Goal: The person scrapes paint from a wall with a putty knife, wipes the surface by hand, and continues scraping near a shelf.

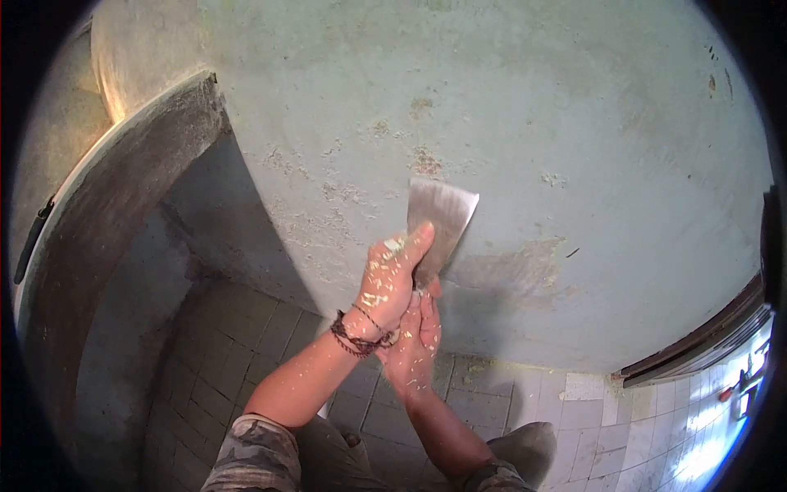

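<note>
A wide metal scraper (443, 215) stands with its blade up against the pale green wall (607, 107), just below a small flaked patch. My left hand (389, 271) is closed round the lower blade and handle, its thumb lying along the blade. Below it my right hand (412, 340) is wrapped at the handle end, partly hidden behind the left. Pale paint flakes stick to both hands and wrists. A dark braided bracelet (354, 338) circles the left wrist. The scraper's handle is mostly hidden by the fingers.
A curved concrete slab (123, 176) juts out at the left, with a dark-handled object (34, 242) on its edge. Rough, chipped patches (525, 271) mark the wall. Tiled floor (586, 414) lies below, and a dark-framed doorway (697, 336) is at the right.
</note>
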Motion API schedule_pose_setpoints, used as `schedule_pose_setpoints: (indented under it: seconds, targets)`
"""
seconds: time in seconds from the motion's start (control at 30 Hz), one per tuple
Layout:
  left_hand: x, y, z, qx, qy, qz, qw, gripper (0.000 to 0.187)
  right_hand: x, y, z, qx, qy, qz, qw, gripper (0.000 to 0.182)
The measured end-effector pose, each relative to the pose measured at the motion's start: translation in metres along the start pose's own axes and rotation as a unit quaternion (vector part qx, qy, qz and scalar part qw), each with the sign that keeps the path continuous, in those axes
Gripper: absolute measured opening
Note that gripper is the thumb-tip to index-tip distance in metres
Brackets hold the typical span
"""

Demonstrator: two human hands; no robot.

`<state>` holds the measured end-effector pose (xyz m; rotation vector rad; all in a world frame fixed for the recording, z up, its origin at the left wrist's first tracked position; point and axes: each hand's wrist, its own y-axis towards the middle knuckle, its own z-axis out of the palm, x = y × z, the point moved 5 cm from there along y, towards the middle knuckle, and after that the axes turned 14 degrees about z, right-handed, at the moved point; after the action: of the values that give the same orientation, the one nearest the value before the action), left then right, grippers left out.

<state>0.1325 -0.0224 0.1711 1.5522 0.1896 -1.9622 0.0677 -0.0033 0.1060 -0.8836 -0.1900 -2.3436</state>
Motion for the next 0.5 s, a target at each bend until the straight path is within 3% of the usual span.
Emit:
schedule_pose_setpoints:
  seconds: [0.17, 0.23, 0.33, 0.5]
  targets:
    - [-0.012, 0.021, 0.002, 0.015, 0.052, 0.089, 0.995, 0.041, 0.008, 0.013, 0.002, -0.036, -0.036, 0.003, 0.999, 0.030]
    - [-0.025, 0.020, 0.009, 0.010, 0.022, 0.060, 0.998, 0.041, 0.025, 0.016, 0.018, 0.025, -0.022, -0.067, 0.997, 0.037]
    - [-0.030, 0.019, 0.014, 0.008, -0.013, 0.050, 0.999, 0.040, 0.021, 0.010, 0.020, -0.002, -0.015, -0.017, 1.000, 0.041]
    - [-0.053, 0.025, 0.015, 0.027, -0.042, 0.026, 0.998, 0.039, 0.037, 0.006, 0.040, 0.022, -0.015, -0.035, 0.999, 0.041]
